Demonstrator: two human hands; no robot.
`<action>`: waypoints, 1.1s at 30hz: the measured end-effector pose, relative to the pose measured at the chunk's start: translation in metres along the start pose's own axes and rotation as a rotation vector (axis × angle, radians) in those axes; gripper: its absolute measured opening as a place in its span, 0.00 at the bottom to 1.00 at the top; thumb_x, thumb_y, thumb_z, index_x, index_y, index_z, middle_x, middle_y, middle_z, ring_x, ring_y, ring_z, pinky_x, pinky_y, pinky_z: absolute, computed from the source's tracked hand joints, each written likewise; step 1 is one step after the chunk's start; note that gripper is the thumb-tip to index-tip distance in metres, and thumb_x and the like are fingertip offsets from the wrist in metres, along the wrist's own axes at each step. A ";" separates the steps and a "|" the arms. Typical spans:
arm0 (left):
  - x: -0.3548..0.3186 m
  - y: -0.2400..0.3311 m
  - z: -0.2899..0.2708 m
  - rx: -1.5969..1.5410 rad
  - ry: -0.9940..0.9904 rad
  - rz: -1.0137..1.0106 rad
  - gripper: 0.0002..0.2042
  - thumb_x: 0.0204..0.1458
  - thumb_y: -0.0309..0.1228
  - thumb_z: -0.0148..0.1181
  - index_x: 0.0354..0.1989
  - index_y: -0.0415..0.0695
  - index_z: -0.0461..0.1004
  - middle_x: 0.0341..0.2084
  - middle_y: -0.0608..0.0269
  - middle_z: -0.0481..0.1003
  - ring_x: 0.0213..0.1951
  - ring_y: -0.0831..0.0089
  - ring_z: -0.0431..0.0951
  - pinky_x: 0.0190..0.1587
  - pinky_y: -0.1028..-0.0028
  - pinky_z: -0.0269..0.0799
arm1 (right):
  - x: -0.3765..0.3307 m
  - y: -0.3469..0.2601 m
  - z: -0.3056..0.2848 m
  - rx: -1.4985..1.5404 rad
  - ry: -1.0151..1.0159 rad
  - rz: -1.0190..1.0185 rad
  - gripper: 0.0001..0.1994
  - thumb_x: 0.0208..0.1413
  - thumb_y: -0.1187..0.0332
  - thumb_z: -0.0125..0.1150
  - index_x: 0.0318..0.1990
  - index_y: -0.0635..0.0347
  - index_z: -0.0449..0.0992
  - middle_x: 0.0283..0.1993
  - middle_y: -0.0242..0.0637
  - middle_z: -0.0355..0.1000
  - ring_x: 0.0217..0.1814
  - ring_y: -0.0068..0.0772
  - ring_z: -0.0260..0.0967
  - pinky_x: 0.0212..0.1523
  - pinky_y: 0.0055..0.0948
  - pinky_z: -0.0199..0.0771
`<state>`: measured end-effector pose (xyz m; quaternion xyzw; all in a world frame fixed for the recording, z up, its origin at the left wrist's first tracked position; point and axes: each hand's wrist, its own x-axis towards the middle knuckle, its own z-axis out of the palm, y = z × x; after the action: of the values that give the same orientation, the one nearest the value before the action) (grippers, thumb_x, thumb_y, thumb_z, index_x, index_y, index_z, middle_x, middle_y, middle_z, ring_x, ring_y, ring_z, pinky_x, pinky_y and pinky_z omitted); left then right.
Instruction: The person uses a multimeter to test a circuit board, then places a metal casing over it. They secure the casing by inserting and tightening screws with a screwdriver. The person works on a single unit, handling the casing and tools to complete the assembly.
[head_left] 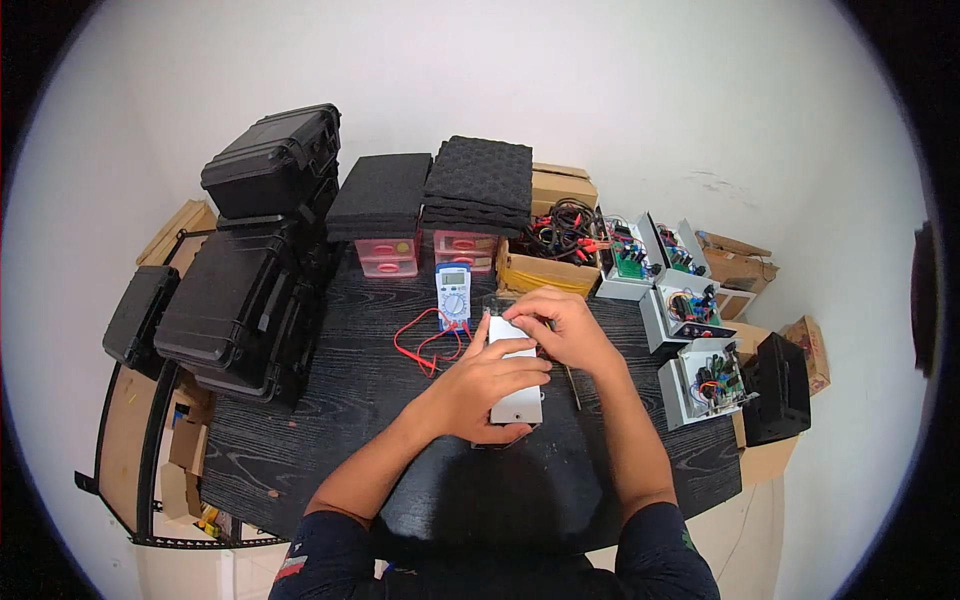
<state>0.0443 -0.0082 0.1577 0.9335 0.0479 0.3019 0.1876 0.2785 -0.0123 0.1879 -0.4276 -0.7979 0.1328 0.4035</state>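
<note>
A narrow white metal case [516, 400] stands over the dark table in front of me, its long side running away from me. My left hand [482, 385] is wrapped round it from the left, fingers across its white face and thumb at its near end. At the far end, my right hand [562, 325] has its fingertips pinched together against the case; whatever they grip is hidden. A thin screwdriver-like rod [573, 388] lies right of the case. Beyond my left hand sits a blue and white multimeter [454, 297] with red test leads [418, 357].
Black hard cases [235, 300] are stacked at the left. Black foam sheets [478, 185] rest on pink drawer boxes [387, 262] at the back, beside a cardboard box [545, 272] of cables. Several opened white enclosures with circuit boards [700, 385] line the right side of the black table [270, 455].
</note>
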 end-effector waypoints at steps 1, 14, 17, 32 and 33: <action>0.000 0.000 0.000 0.001 -0.003 -0.001 0.31 0.47 0.46 0.74 0.60 0.48 0.81 0.64 0.62 0.78 0.73 0.53 0.68 0.75 0.23 0.31 | 0.000 -0.002 0.000 -0.011 -0.004 0.010 0.07 0.63 0.72 0.68 0.46 0.62 0.87 0.45 0.41 0.85 0.49 0.43 0.82 0.52 0.38 0.80; 0.000 0.000 0.001 -0.009 0.012 0.007 0.31 0.47 0.46 0.73 0.60 0.47 0.81 0.64 0.62 0.78 0.72 0.53 0.69 0.75 0.22 0.31 | 0.004 -0.010 -0.010 -0.138 -0.071 -0.014 0.08 0.61 0.70 0.69 0.45 0.62 0.86 0.44 0.42 0.84 0.49 0.46 0.81 0.52 0.41 0.80; -0.001 -0.001 0.002 -0.008 0.016 0.003 0.31 0.47 0.46 0.73 0.60 0.47 0.81 0.63 0.62 0.78 0.72 0.53 0.69 0.75 0.23 0.31 | 0.007 -0.015 -0.012 -0.188 -0.089 0.029 0.09 0.60 0.67 0.71 0.43 0.61 0.86 0.40 0.42 0.83 0.46 0.46 0.80 0.49 0.40 0.79; 0.000 0.000 0.001 -0.003 0.018 0.006 0.30 0.47 0.46 0.73 0.60 0.47 0.81 0.63 0.62 0.79 0.71 0.53 0.70 0.75 0.23 0.31 | 0.014 -0.014 -0.006 -0.195 -0.056 0.056 0.10 0.61 0.65 0.72 0.35 0.63 0.82 0.35 0.42 0.80 0.35 0.45 0.78 0.39 0.40 0.77; 0.000 0.000 0.001 -0.007 0.017 0.003 0.30 0.47 0.46 0.73 0.60 0.47 0.81 0.63 0.62 0.79 0.71 0.53 0.70 0.75 0.23 0.31 | 0.015 -0.015 -0.006 -0.197 -0.037 0.056 0.11 0.61 0.64 0.72 0.35 0.64 0.82 0.33 0.42 0.80 0.34 0.45 0.78 0.38 0.40 0.77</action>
<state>0.0447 -0.0079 0.1571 0.9303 0.0471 0.3101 0.1901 0.2697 -0.0104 0.2077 -0.4847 -0.8024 0.0726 0.3406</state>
